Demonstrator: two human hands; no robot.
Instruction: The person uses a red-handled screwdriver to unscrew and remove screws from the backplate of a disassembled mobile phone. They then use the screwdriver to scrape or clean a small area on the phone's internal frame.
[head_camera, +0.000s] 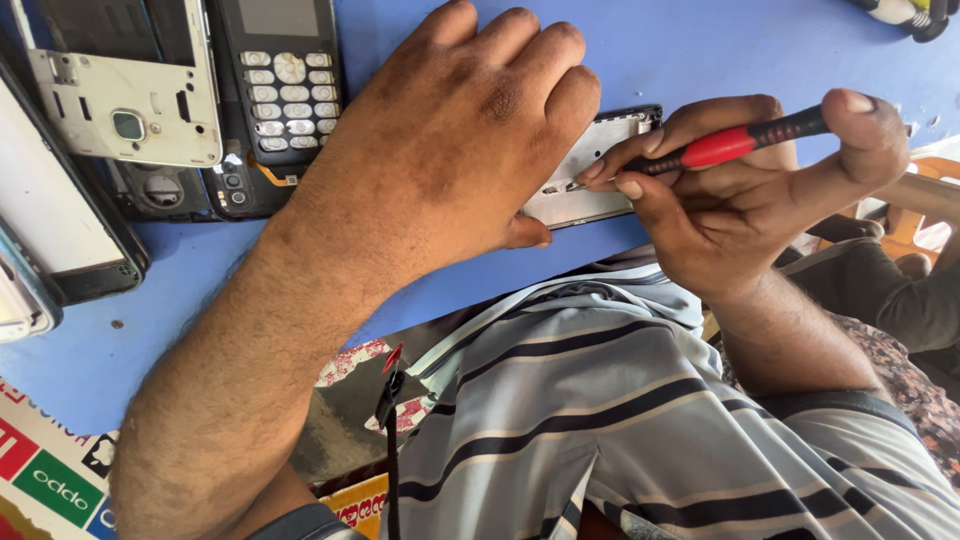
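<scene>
Left hand (450, 140) lies flat, fingers together, pressing down a silver phone frame (590, 170) near the blue surface's (700, 40) front edge. Right hand (740, 190) pinches 1 red-and-black screwdriver (735, 145) – tip at the frame. Far left: 1 black keypad phone (280, 90), 1 pale back plate (125, 85), 2 more flat devices. Bottom-left corner – stickers (50, 470), red, green & blue rectangles w/ white lettering.

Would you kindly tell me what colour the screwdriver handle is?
The screwdriver handle is red and black, held in the right hand; the head view shows it.
</scene>
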